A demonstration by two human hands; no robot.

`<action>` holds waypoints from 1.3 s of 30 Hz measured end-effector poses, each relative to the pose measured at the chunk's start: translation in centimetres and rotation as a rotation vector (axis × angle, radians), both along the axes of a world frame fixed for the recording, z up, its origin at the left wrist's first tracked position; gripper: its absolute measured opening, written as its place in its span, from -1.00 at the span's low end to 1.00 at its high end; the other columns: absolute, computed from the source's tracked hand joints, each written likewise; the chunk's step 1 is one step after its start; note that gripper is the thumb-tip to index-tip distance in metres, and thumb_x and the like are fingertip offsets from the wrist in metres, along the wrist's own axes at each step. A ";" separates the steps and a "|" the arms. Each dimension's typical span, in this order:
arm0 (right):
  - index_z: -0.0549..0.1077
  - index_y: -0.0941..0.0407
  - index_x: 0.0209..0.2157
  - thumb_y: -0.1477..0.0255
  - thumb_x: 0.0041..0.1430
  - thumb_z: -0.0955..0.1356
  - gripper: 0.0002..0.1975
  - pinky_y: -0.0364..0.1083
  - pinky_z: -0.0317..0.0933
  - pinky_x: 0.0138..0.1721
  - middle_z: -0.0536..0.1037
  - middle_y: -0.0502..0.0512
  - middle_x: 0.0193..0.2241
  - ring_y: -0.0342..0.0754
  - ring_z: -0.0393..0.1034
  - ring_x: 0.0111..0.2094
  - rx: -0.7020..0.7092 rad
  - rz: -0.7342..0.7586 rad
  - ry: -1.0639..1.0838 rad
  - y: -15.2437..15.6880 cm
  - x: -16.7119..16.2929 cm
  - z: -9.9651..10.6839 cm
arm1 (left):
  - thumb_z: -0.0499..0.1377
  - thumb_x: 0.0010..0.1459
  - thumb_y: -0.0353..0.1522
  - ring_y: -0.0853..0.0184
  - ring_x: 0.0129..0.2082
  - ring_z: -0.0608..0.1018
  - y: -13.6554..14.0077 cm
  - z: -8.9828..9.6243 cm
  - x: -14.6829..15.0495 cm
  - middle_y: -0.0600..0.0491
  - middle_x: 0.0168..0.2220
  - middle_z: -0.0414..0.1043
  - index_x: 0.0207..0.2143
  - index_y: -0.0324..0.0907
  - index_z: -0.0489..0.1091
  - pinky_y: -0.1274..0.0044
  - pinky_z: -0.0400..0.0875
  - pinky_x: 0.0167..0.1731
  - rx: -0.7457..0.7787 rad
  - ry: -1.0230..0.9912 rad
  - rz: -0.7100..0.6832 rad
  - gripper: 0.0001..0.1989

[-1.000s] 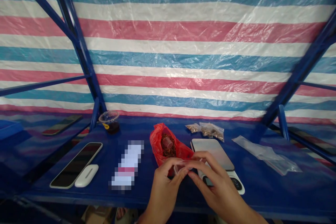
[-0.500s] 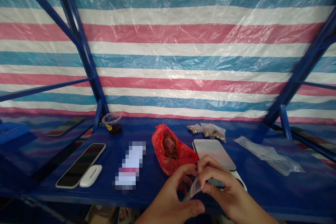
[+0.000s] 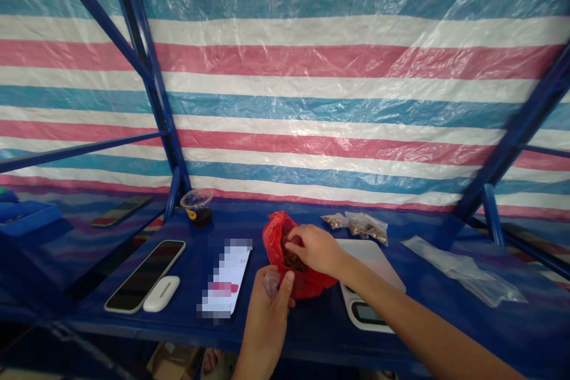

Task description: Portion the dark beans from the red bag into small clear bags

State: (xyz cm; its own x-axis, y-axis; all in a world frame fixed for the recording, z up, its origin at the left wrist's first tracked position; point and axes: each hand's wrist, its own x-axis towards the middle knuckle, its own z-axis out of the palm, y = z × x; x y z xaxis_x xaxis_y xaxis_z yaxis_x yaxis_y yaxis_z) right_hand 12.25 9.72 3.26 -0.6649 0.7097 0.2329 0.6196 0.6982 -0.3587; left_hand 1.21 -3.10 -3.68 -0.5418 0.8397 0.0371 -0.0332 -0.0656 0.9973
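My right hand (image 3: 314, 249) reaches into the open red plastic bag (image 3: 274, 231), its fingers curled in over the brown dried bits (image 3: 294, 261). They close at the spot of the small clear plastic cup, which they mostly hide. Below the bag's near edge, my left hand (image 3: 269, 303) pinches a small clear zip bag (image 3: 271, 284) between thumb and fingers. Under my right forearm sits a white kitchen scale (image 3: 374, 255) with a display at its near end.
Several small filled zip bags (image 3: 356, 224) lie behind the scale, and flat clear bags (image 3: 463, 270) to its right. On the left are a dark-screened phone (image 3: 146, 276), a white earbud case (image 3: 161, 294), a lit phone (image 3: 229, 279) and a lidded cup (image 3: 197, 208). Blue frame bars (image 3: 149, 65) rise behind.
My right hand has let go of the zip bag and moved left and up into the red bag. My left hand keeps the zip bag and has shifted left. The scale's display is uncovered.
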 end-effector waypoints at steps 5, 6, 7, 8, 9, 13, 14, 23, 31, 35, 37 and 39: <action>0.50 0.13 -0.01 0.50 0.14 0.43 -0.66 -0.04 0.26 -0.09 0.65 0.22 -0.17 0.13 0.54 -0.10 0.081 -0.034 -0.290 1.7 -2.1 -0.3 | 0.32 0.12 -0.25 0.33 -0.65 0.51 1.7 0.2 1.3 0.16 -0.49 0.44 -0.07 -0.16 0.20 0.61 0.24 -0.76 -0.234 -0.058 0.013 -0.57; 0.50 0.11 0.00 0.55 0.10 0.42 -0.61 -0.05 0.26 -0.09 0.65 0.20 -0.16 0.12 0.53 -0.10 0.079 -0.002 -0.292 1.8 -1.9 -0.2 | 0.30 0.13 -0.32 0.33 -0.65 0.50 2.0 0.4 1.4 0.17 -0.48 0.43 -0.07 -0.14 0.18 0.61 0.25 -0.77 -0.255 -0.058 0.019 -0.60; 0.50 0.10 0.01 0.60 0.06 0.41 -0.57 -0.05 0.25 -0.08 0.65 0.18 -0.14 0.11 0.52 -0.07 0.090 0.038 -0.291 2.0 -1.6 0.0 | 0.26 0.13 -0.38 0.34 -0.65 0.50 2.3 0.6 1.4 0.18 -0.48 0.42 -0.08 -0.13 0.17 0.61 0.26 -0.77 -0.264 -0.053 0.025 -0.63; 0.52 0.10 0.01 0.64 0.03 0.39 -0.54 -0.04 0.24 -0.05 0.64 0.18 -0.11 0.12 0.50 -0.04 0.113 0.078 -0.291 2.1 -1.1 0.2 | 0.24 0.13 -0.44 0.35 -0.64 0.49 2.6 0.8 1.3 0.19 -0.46 0.41 -0.09 -0.11 0.17 0.61 0.28 -0.76 -0.258 -0.043 0.032 -0.65; 0.53 0.10 -0.01 0.67 0.00 0.38 -0.52 -0.03 0.23 -0.01 0.63 0.18 -0.08 0.13 0.48 0.00 0.138 0.117 -0.297 2.2 -0.6 0.4 | 0.21 0.11 -0.49 0.37 -0.63 0.49 2.8 0.9 1.2 0.19 -0.45 0.41 -0.10 -0.11 0.17 0.60 0.31 -0.72 -0.240 -0.026 0.040 -0.65; 0.60 0.09 -0.11 0.73 -0.05 0.35 -0.54 0.03 0.19 0.10 0.62 0.17 -0.06 0.14 0.46 0.05 0.199 0.281 -0.357 2.1 1.5 1.3 | 0.16 -0.03 -0.63 0.40 -0.52 0.51 3.1 0.6 0.7 0.17 -0.41 0.42 -0.11 -0.13 0.23 0.58 0.42 -0.50 -0.108 0.045 0.106 -0.57; 0.61 0.10 -0.14 0.74 -0.05 0.35 -0.55 0.03 0.19 0.11 0.63 0.17 -0.09 0.13 0.47 0.04 0.197 0.312 -0.378 2.0 1.9 1.5 | 0.16 -0.06 -0.64 0.39 -0.49 0.52 3.1 0.5 0.5 0.16 -0.40 0.42 -0.10 -0.14 0.25 0.57 0.43 -0.45 -0.072 0.053 0.121 -0.55; 0.57 0.19 0.01 0.76 -0.09 0.32 -0.42 -0.04 0.27 0.05 0.60 0.29 0.01 0.13 0.49 0.04 0.093 0.315 -0.282 1.3 3.4 0.3 | 0.19 0.06 -0.49 0.30 -0.31 0.52 3.5 -1.2 0.0 0.06 -0.27 0.39 -0.04 -0.15 0.30 0.44 0.47 -0.26 0.058 0.139 0.223 -0.62; 0.63 0.19 -0.19 0.76 -0.14 0.32 -0.55 -0.09 0.28 -0.05 0.64 0.26 -0.15 0.10 0.50 -0.06 -0.019 0.203 -0.151 0.8 2.5 -0.7 | 0.26 -0.09 -0.57 0.31 -0.27 0.54 4.9 -1.2 0.9 0.05 -0.22 0.41 -0.02 -0.16 0.32 0.45 0.47 -0.19 0.121 0.094 0.205 -0.48; 0.63 0.17 -0.24 0.77 -0.12 0.30 -0.57 -0.12 0.29 -0.14 0.65 0.20 -0.21 0.04 0.53 -0.16 -0.064 0.160 -0.032 0.9 2.3 -1.7 | 0.17 -0.16 -0.63 0.34 -0.32 0.55 5.2 -0.3 0.8 0.08 -0.26 0.44 -0.05 -0.15 0.32 0.50 0.47 -0.24 0.174 -0.037 0.164 -0.44; 0.63 0.17 -0.24 0.78 -0.14 0.29 -0.54 -0.14 0.29 -0.18 0.65 0.18 -0.22 0.02 0.53 -0.19 -0.091 0.143 0.033 0.9 2.2 -2.2 | 0.14 -0.17 -0.64 0.36 -0.37 0.53 5.1 0.2 0.7 0.10 -0.29 0.43 -0.05 -0.15 0.31 0.53 0.45 -0.30 0.174 -0.095 0.148 -0.44; 0.64 0.16 -0.22 0.81 -0.18 0.28 -0.49 -0.15 0.29 -0.18 0.66 0.16 -0.22 0.01 0.54 -0.19 -0.115 0.136 0.098 0.9 2.1 -2.6 | 0.13 -0.17 -0.63 0.37 -0.40 0.51 4.9 0.5 0.5 0.11 -0.31 0.42 -0.04 -0.15 0.30 0.56 0.43 -0.36 0.157 -0.125 0.140 -0.44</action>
